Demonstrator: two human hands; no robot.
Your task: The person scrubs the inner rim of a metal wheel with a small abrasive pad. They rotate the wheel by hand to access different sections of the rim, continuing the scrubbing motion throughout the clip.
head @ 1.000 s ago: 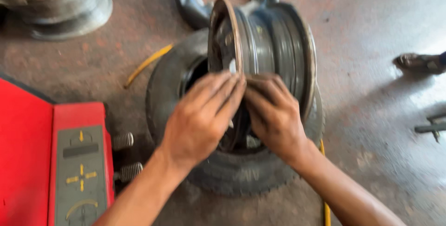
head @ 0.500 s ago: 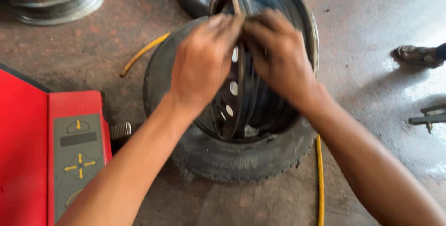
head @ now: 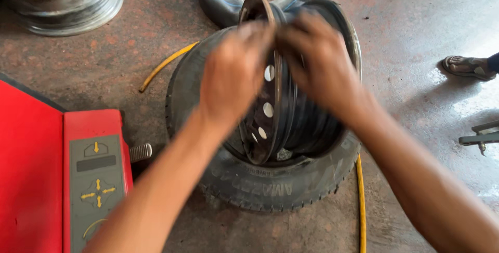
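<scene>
Both hands on a steel wheel rim stood on edge inside a tyre lying flat – centre of frame.

Left hand (head: 234, 76) and right hand (head: 317, 66) close around the upper edge of the dark rim (head: 291, 123), steadying it upright – its lower edge rests in the opening of the tyre (head: 260, 180). Yellow hose (head: 359, 201) passes under the tyre; red machine (head: 47, 180) lower left.

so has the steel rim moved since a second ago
Yes. The steel rim, gripped by both hands, has tipped further down into the tyre lying flat on the floor.
</scene>
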